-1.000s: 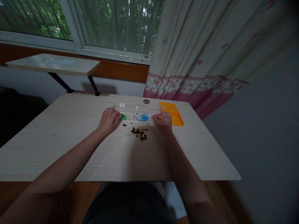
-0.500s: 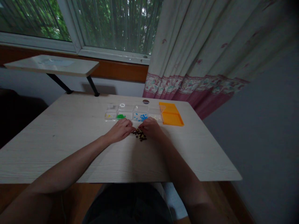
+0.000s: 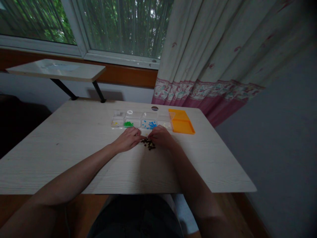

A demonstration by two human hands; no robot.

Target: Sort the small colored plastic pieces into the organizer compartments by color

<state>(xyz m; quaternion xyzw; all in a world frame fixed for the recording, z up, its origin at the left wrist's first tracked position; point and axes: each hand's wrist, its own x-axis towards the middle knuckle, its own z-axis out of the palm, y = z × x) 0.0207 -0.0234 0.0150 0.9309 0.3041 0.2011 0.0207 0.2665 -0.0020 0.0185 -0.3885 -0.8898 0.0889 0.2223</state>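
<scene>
- Left hand (image 3: 128,138) lies low on the desk (image 3: 74,145), fingers curled toward a small heap of dark beads (image 3: 149,143); the fingertips sit at the heap's left edge. Whether they pinch a bead I cannot tell.
- Right hand (image 3: 160,136) rests at the heap's far right side, fingers bent down over it. Grip also too small and dim to read.
- Beads lie loose on the bare desk between the two hands, a little nearer the person than the clear tray (image 3: 141,119).
- Tray holds sorted lots: yellow bits (image 3: 114,124) in the left cell, green beads (image 3: 128,124) next, blue beads (image 3: 150,124) after that. An orange lid (image 3: 181,121) lies just right of the tray.
- Risk: the beads are tiny and unfenced; a sweep of either hand or wrist could likely scatter them across the desk or toward the near edge.
- Risk: both hands crowd one heap, so fingers may knock each other and flick beads away.
- Risk: light is poor and the beads are dark; a wrong colour could be picked and dropped into the wrong cell.
- Risk: a hand reaching over the tray could nudge it and mix the cells.
</scene>
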